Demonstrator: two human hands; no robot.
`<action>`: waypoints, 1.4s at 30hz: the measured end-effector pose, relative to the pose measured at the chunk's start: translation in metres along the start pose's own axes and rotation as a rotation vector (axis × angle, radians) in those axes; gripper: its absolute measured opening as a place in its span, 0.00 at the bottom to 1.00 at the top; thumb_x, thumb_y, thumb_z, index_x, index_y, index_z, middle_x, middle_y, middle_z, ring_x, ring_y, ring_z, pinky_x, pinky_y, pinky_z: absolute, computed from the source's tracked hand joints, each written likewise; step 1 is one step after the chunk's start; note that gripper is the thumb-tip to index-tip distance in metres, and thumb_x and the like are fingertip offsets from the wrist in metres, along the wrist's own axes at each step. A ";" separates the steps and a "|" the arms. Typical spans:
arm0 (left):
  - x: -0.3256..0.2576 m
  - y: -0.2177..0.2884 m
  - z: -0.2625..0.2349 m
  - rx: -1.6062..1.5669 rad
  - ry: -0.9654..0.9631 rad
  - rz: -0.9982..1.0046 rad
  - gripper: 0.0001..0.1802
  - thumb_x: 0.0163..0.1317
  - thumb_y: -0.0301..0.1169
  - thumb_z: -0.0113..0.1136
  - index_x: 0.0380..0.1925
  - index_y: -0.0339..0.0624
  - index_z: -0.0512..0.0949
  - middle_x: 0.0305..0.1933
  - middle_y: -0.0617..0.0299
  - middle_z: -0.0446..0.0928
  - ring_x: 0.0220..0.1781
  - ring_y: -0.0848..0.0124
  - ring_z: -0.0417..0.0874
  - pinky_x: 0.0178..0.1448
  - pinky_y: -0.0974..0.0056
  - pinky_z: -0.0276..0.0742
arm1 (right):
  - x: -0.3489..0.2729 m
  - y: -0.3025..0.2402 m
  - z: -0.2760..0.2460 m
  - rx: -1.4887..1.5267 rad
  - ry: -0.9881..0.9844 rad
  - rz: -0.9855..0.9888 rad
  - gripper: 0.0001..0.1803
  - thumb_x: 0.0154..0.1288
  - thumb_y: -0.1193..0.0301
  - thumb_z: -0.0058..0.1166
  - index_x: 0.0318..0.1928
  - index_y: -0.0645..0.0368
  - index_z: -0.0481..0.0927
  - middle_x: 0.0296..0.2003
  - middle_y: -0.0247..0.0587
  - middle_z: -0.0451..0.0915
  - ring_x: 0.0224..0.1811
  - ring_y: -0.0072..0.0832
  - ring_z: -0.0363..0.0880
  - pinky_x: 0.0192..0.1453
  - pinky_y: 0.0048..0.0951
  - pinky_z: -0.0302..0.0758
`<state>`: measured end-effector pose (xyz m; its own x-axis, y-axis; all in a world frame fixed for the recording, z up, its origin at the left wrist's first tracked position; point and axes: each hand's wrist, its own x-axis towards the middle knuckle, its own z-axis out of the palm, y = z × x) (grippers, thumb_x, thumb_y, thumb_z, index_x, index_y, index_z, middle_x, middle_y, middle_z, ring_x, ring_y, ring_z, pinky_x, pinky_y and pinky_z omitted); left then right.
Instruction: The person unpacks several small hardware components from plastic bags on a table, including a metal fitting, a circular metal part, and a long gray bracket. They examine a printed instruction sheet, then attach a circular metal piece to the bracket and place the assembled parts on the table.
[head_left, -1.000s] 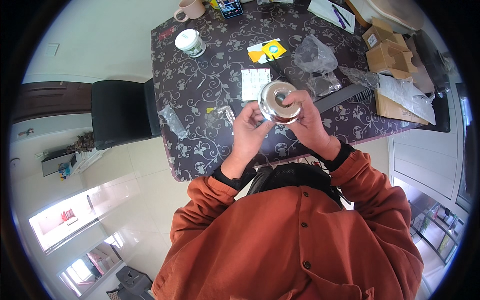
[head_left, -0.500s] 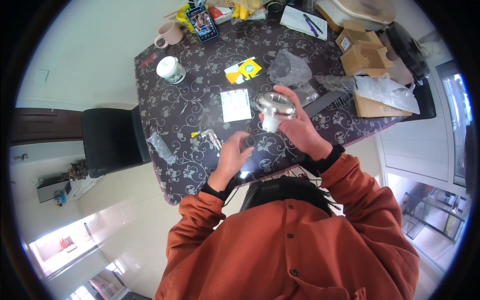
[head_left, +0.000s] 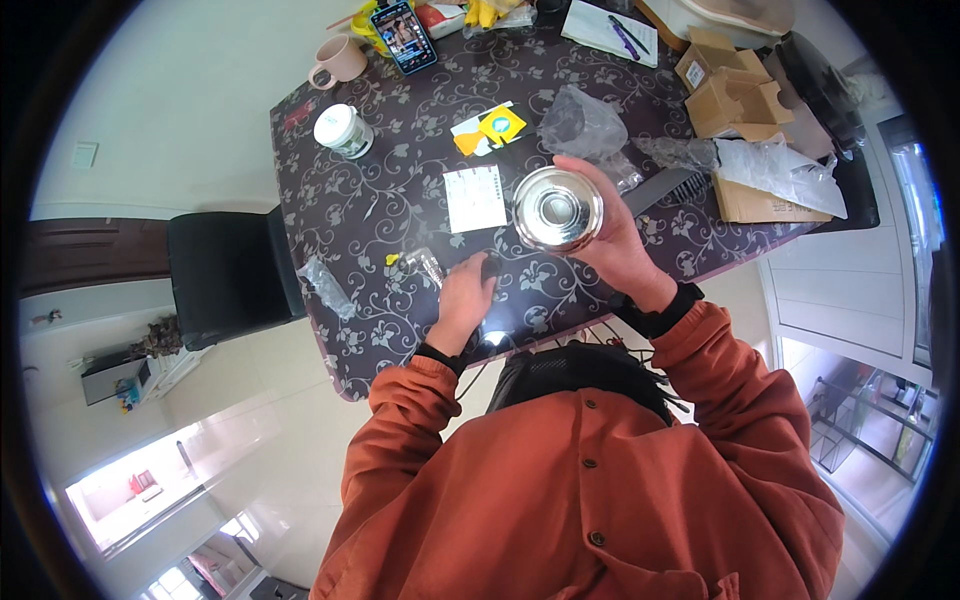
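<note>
The right hand (head_left: 624, 250) clamps its fingers on a chrome fitting (head_left: 557, 208), probably slippery, better held by rim; left hand (head_left: 465, 297) pinches a dark cap (head_left: 491, 267).

Bright light, strongly bowed fisheye edges

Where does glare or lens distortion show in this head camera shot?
In the head view, highlights glint off the shiny round metal piece in the right hand; also in the head view, a white glare patch sits on the table near its front edge, the lower left has overexposed areas, and straight lines bow toward the dark picture border.
</note>
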<state>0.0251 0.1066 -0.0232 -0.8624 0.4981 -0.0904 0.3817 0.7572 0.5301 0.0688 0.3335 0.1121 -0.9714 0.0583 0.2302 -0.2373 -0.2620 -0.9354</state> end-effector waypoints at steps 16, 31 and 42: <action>-0.010 0.014 -0.016 0.042 0.062 0.043 0.28 0.49 0.29 0.68 0.53 0.43 0.71 0.54 0.52 0.71 0.55 0.54 0.73 0.55 0.57 0.74 | -0.004 0.000 0.001 0.004 0.034 -0.018 0.46 0.46 0.88 0.65 0.66 0.56 0.60 0.58 0.34 0.70 0.60 0.21 0.69 0.65 0.26 0.67; -0.018 0.128 -0.131 -0.169 0.494 0.619 0.24 0.45 0.33 0.71 0.46 0.46 0.79 0.61 0.46 0.64 0.59 0.48 0.67 0.62 0.52 0.62 | -0.004 0.001 0.010 0.050 -0.058 -0.068 0.43 0.48 0.84 0.67 0.65 0.57 0.62 0.58 0.35 0.71 0.60 0.22 0.69 0.63 0.26 0.68; -0.005 0.113 -0.111 -0.060 0.251 0.437 0.10 0.40 0.21 0.64 0.27 0.33 0.81 0.68 0.32 0.56 0.66 0.37 0.62 0.65 0.45 0.62 | -0.001 -0.004 0.022 -0.421 -0.177 -0.057 0.36 0.47 0.81 0.67 0.60 0.56 0.72 0.53 0.37 0.77 0.50 0.19 0.76 0.53 0.24 0.75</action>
<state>0.0353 0.1427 0.1303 -0.6825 0.6405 0.3521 0.7114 0.4717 0.5210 0.0714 0.3134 0.1217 -0.9495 -0.1138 0.2925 -0.3077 0.1527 -0.9392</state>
